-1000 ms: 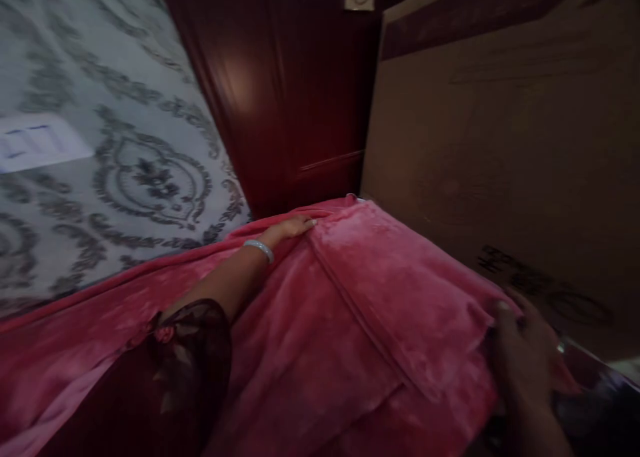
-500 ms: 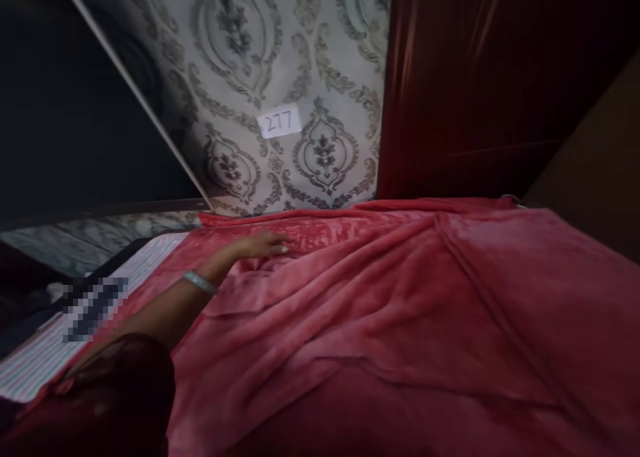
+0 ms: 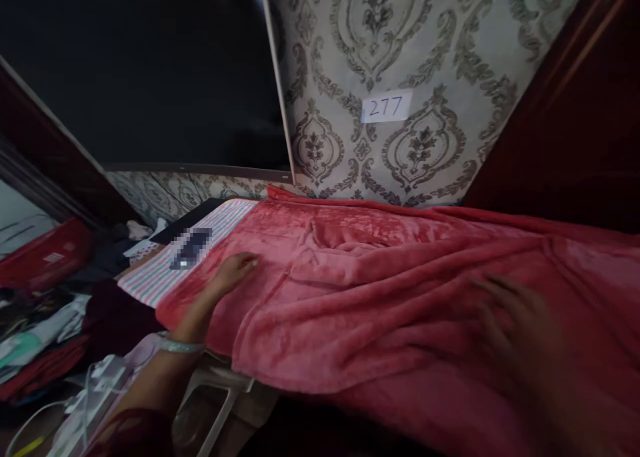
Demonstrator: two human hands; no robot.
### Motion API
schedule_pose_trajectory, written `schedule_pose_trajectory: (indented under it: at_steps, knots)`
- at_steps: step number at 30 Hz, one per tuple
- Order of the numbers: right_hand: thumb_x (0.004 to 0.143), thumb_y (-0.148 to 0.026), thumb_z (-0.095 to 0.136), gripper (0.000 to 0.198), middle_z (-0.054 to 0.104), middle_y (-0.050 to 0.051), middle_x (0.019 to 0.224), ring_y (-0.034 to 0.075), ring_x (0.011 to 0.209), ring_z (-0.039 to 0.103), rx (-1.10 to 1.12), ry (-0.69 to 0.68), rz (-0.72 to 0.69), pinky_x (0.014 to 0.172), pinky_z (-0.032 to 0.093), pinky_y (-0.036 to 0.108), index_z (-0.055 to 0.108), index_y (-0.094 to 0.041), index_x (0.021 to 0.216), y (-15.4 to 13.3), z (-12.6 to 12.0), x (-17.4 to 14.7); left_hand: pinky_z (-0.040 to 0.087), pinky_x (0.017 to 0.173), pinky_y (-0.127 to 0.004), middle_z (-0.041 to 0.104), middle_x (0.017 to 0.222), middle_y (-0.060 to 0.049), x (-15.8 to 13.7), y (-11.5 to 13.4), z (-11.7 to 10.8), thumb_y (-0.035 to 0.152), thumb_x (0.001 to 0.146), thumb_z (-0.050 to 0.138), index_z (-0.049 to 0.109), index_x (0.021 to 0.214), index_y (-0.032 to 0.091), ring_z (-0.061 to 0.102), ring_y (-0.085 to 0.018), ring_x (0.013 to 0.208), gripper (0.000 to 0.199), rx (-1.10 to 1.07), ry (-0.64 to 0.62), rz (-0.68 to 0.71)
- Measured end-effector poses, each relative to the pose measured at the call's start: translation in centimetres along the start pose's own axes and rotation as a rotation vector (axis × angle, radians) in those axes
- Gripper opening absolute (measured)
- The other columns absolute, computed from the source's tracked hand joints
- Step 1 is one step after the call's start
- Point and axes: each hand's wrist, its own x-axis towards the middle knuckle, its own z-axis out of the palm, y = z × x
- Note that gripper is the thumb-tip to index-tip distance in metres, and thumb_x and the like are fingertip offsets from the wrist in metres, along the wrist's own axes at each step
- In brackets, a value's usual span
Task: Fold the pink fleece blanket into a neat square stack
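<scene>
A red plush blanket (image 3: 320, 350) lies over the surface before me, with loose folds across its middle and a corner hanging at the front edge. My left hand (image 3: 236, 270) is at the blanket's left part, fingers loosely bent, no cloth visible in them. A pale bracelet (image 3: 180, 345) is around that wrist. On the right, my right hand (image 3: 517, 317) is over the folds with its fingers apart, somewhat blurred. Whether it touches the fabric I cannot tell.
A striped cloth (image 3: 150, 287) lies to the left, bearing a dark pixelated object (image 3: 191, 249). Behind stand a large dark screen (image 3: 190, 77) and a patterned wall with a paper marked 277 (image 3: 387, 106). Clothes and a white power strip (image 3: 109, 373) are at lower left.
The view has swung left. My left hand has drawn back toward the blanket's near left part, and my right hand has come into view. The blanket's front left corner now shows.
</scene>
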Motion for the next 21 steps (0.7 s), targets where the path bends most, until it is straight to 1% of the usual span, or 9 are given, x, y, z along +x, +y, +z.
schedule_pose_trajectory:
  at_steps: [2,4,7,9,11,13,15,18,21]
  knots:
    - [0.096,-0.037,0.045,0.039,0.065,0.013,0.127,0.033,0.118,0.06,0.074,-0.069,-0.122,0.104,0.047,0.056,0.063,-0.026,0.129,-2.5,2.4,2.5,0.052,0.1,-0.044,0.075,0.116,-0.014,-0.5,0.1,1.5,0.062,0.073,0.061,0.075,0.099,0.019,0.068,-0.034,0.11,0.052,-0.073,-0.038,0.038]
    - [0.095,-0.031,0.044,0.041,0.065,0.013,0.128,0.031,0.119,0.06,0.114,-0.144,-0.2,0.105,0.047,0.056,0.062,-0.023,0.13,-4.5,4.4,4.8,0.052,0.099,-0.043,0.073,0.118,-0.014,-0.7,1.2,3.1,0.063,0.074,0.062,0.074,0.105,0.018,0.067,-0.033,0.11,0.056,-0.173,-0.076,0.101]
    - [0.089,-0.019,0.044,0.049,0.063,0.013,0.133,0.031,0.125,0.057,0.116,-0.242,-0.275,0.11,0.044,0.056,0.059,-0.02,0.136,-5.8,6.7,7.5,0.053,0.091,-0.038,0.073,0.111,-0.011,-0.3,3.5,4.7,0.066,0.074,0.064,0.072,0.106,0.017,0.067,-0.029,0.103,0.06,-0.291,-0.158,0.197]
    - [0.084,-0.012,0.045,0.057,0.062,0.013,0.137,0.031,0.129,0.054,0.083,-0.3,-0.282,0.111,0.042,0.057,0.057,-0.019,0.14,-5.7,7.8,8.6,0.052,0.074,-0.032,0.071,0.09,-0.006,0.4,4.8,5.4,0.07,0.074,0.063,0.072,0.092,0.016,0.065,-0.024,0.086,0.058,-0.322,-0.224,0.195]
    - [0.079,-0.007,0.044,0.064,0.062,0.013,0.137,0.031,0.13,0.053,0.027,-0.345,-0.249,0.11,0.042,0.057,0.057,-0.019,0.141,-5.3,8.6,9.1,0.043,0.058,-0.028,0.061,0.07,-0.001,1.1,5.6,6.1,0.075,0.071,0.064,0.067,0.076,0.016,0.058,-0.019,0.069,0.06,-0.361,-0.273,0.143]
    - [0.079,-0.004,0.042,0.062,0.066,0.015,0.129,0.031,0.123,0.056,-0.024,-0.381,-0.212,0.106,0.045,0.053,0.06,-0.016,0.137,-5.0,9.0,9.3,0.036,0.053,-0.026,0.052,0.061,0.002,1.8,6.2,6.8,0.078,0.065,0.066,0.063,0.068,0.016,0.052,-0.016,0.061,0.062,-0.408,-0.293,0.089]
    - [0.081,-0.004,0.043,0.052,0.07,0.015,0.114,0.029,0.111,0.059,-0.039,-0.409,-0.194,0.101,0.047,0.049,0.067,-0.014,0.127,-5.0,8.9,9.2,0.036,0.053,-0.026,0.052,0.061,0.001,1.9,6.8,7.2,0.079,0.064,0.067,0.062,0.067,0.017,0.051,-0.016,0.06,0.062,-0.432,-0.293,0.071]
    - [0.085,-0.008,0.045,0.036,0.071,0.013,0.099,0.028,0.099,0.06,-0.02,-0.37,-0.178,0.095,0.048,0.045,0.074,-0.017,0.103,-5.0,7.7,9.0,0.046,0.062,-0.031,0.059,0.072,-0.002,1.0,8.3,6.3,0.074,0.073,0.062,0.064,0.072,0.018,0.057,-0.021,0.072,0.056,-0.444,-0.153,0.156]
    - [0.086,-0.012,0.044,0.032,0.071,0.011,0.095,0.028,0.095,0.061,0.046,-0.175,-0.154,0.091,0.049,0.046,0.073,-0.021,0.096,-4.4,5.6,9.3,0.05,0.084,-0.036,0.064,0.095,-0.005,-0.8,10.7,3.6,0.062,0.082,0.058,0.067,0.077,0.021,0.059,-0.025,0.094,0.042,-0.416,0.123,0.371]
